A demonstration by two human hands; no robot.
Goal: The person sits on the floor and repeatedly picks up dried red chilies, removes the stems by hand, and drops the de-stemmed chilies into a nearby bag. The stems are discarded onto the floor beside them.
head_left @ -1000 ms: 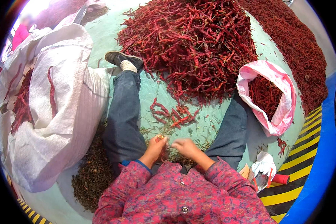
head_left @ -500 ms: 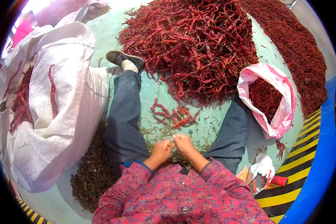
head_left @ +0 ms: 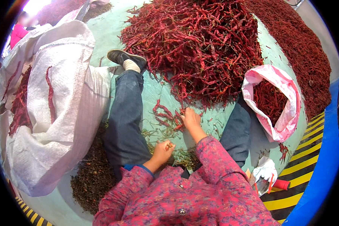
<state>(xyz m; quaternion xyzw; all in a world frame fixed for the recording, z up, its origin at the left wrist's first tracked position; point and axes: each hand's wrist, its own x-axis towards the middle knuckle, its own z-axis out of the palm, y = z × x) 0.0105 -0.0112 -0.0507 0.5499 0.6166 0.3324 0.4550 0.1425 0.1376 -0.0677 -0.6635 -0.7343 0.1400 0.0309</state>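
Note:
Between my outstretched legs, my left hand is a loose fist, with a small orange-red bit of dried chili showing at the fingers. Farther forward, my right hand reaches down to a small loose group of dried red chilies on the pale green ground sheet. Its fingers are bent together against chilies at the right end of that group, and the fingertips are partly hidden. Beyond it rises a large heap of dried red chilies. Green stem scraps lie around and below my hands.
A white-and-pink sack holding chilies stands open beside my right leg. To the left is a big white woven sack, near a brown pile of scraps. A red cylinder lies by yellow-black striping. Someone in pink is far left.
My right hand has left my left hand and moved forward to the loose chilies on the sheet. My left hand stays closed in nearly the same place.

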